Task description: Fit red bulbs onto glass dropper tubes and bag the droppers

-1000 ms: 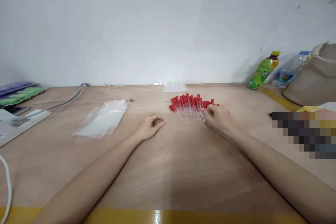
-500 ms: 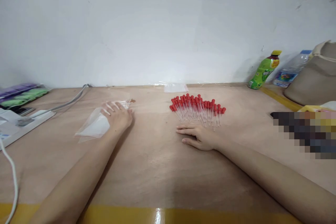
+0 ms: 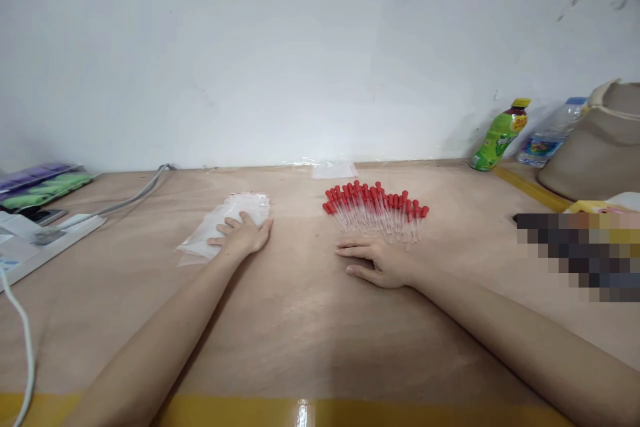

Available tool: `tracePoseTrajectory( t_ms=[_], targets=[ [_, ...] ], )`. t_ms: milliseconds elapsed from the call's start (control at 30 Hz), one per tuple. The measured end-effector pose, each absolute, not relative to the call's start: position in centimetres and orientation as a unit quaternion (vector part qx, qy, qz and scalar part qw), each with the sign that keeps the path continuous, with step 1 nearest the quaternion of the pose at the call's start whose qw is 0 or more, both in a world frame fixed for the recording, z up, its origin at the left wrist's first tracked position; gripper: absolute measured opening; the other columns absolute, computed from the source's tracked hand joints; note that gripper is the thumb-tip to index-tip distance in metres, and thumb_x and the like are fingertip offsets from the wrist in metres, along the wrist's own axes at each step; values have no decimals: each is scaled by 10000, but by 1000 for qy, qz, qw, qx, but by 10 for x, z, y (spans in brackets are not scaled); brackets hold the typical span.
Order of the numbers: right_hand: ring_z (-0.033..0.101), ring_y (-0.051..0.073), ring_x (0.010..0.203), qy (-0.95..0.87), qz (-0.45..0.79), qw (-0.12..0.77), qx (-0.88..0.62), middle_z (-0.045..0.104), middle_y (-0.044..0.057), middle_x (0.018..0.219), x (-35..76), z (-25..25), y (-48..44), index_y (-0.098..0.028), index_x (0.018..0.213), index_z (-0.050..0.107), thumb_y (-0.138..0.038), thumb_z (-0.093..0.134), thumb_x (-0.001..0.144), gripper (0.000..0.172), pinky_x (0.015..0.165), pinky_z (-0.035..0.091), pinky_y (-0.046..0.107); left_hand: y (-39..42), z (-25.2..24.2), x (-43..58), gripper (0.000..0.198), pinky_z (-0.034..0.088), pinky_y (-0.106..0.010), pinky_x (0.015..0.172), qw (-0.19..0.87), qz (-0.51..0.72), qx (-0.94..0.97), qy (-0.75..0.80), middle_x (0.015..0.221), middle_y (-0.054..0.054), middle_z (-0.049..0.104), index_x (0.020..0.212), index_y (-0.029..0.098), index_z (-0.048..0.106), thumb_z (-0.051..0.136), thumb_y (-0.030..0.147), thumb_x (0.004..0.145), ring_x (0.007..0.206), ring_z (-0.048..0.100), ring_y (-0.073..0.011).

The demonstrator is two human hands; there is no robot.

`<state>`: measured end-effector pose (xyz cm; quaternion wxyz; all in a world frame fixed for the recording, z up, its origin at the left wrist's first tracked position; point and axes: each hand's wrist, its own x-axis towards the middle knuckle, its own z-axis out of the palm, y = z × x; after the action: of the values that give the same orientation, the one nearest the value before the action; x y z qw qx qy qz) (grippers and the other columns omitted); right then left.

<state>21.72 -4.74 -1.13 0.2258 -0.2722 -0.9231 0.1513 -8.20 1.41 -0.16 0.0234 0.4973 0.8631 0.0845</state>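
My left hand (image 3: 241,235) lies with spread fingers on clear plastic bags (image 3: 207,230), left of the middle of the table. Red zip strips show along the bags' far edge; how many bags there are I cannot tell. My right hand (image 3: 377,261) rests on the table with its fingers stretched out to the left, holding nothing. Just beyond it several glass droppers (image 3: 373,210) with red rubber bulbs lie side by side in a fanned row, bulbs toward the wall. Another clear zip bag (image 3: 334,170) lies flat against the wall's foot.
At the back right stand a green drink bottle (image 3: 501,135), a clear water bottle (image 3: 550,135) and a beige bin (image 3: 593,143). A white power strip (image 3: 55,247) with cables and green and purple packs (image 3: 43,187) lie at left. Yellow tape (image 3: 240,411) runs along the front edge.
My left hand has slid the plastic bags to the right, toward the middle of the table. My right hand and the droppers have stayed in place.
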Motion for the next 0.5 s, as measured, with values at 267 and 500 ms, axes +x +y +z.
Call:
tracePoseTrajectory(
  t_ms=[267,500],
  targets=[
    [459,202,1130,-925,152,225,-266,509,82,1225,218,-10,-48,-207,1192,511,-349,466,827,394,945,378,388,4,-15,-38,569,153,-757,722,-12,163,612,774,1300,-312,296,1181,93,447,237,486,829,1181,217,-513],
    [473,201,1110,-927,140,228,-263,517,86,1212,218,-11,-48,-195,1180,521,-350,465,825,392,939,388,372,10,12,-55,484,242,-719,729,-12,156,615,772,1132,-255,480,1079,145,538,167,381,876,1106,367,-470]
  ],
)
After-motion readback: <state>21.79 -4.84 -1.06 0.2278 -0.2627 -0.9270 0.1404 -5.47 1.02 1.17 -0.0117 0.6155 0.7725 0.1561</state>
